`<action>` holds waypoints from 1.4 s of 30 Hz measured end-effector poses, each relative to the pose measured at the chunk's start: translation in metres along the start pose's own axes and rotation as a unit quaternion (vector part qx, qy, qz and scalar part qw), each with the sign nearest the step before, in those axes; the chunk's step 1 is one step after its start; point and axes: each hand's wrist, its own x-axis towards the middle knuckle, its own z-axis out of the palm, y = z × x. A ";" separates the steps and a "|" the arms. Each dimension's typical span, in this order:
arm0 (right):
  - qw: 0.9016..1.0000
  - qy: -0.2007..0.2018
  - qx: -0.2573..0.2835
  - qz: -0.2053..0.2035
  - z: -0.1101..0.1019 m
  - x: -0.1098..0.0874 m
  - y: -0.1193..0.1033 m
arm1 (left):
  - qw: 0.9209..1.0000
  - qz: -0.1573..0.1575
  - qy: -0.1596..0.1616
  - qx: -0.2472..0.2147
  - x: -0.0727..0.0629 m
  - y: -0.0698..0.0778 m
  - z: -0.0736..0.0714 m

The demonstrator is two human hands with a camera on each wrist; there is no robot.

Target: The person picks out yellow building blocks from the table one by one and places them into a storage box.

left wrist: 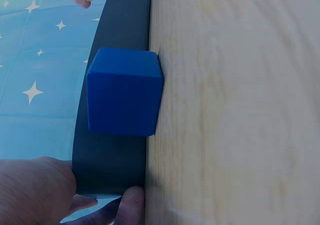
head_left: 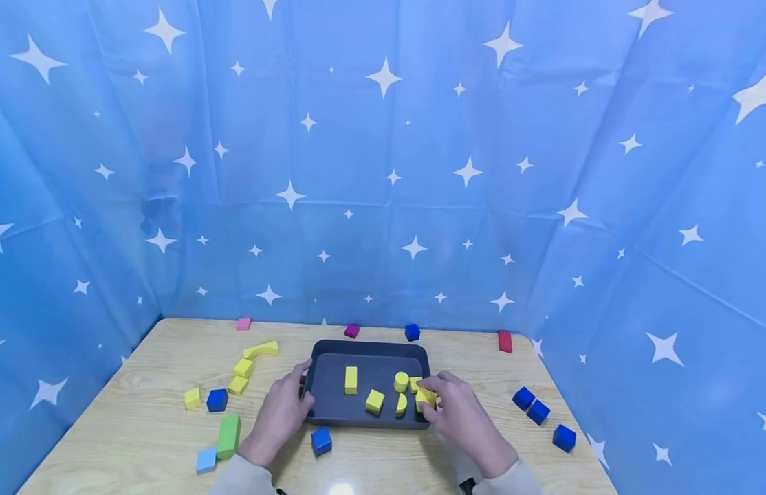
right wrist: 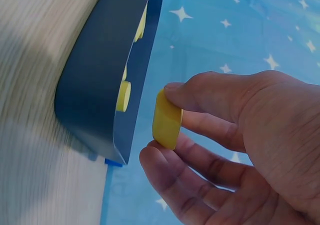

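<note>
A dark rectangular tray (head_left: 327, 375) lies on the table with several yellow blocks inside, among them an upright-looking oblong (head_left: 351, 380), a cube (head_left: 375, 401), a cylinder (head_left: 401, 381) and a half-round piece (head_left: 401, 405). My left hand (head_left: 279, 412) grips the tray's left end, fingers around its wall. Between thumb and fingers, my right hand (head_left: 465, 416) pinches a yellow block (right wrist: 167, 119) above the tray's right end. In the right wrist view this block is raised clear of the tray rim. A blue cube (left wrist: 122, 92) sits on the table just before the tray's near wall.
Left of the tray are loose yellow blocks (head_left: 243, 368), a yellow arch (head_left: 261, 349), a blue cube (head_left: 217, 400), a green block (head_left: 228, 436) and a light blue one (head_left: 206, 460). Blue cubes (head_left: 538, 412) lie right; a red block (head_left: 505, 341) stands at the back. A starry curtain (head_left: 383, 172) surrounds the table.
</note>
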 end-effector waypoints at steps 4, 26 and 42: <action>1.000 -0.002 -0.006 -0.016 0.004 0.001 -0.002 | 1.000 -0.001 -0.001 0.000 0.000 0.000 0.000; 0.998 -0.045 -0.030 -0.014 0.020 0.002 -0.004 | 1.000 -0.002 -0.004 0.003 0.001 0.001 0.000; 0.999 -0.036 -0.025 -0.019 0.019 0.001 -0.003 | 1.000 -0.007 -0.006 0.000 -0.001 0.003 -0.002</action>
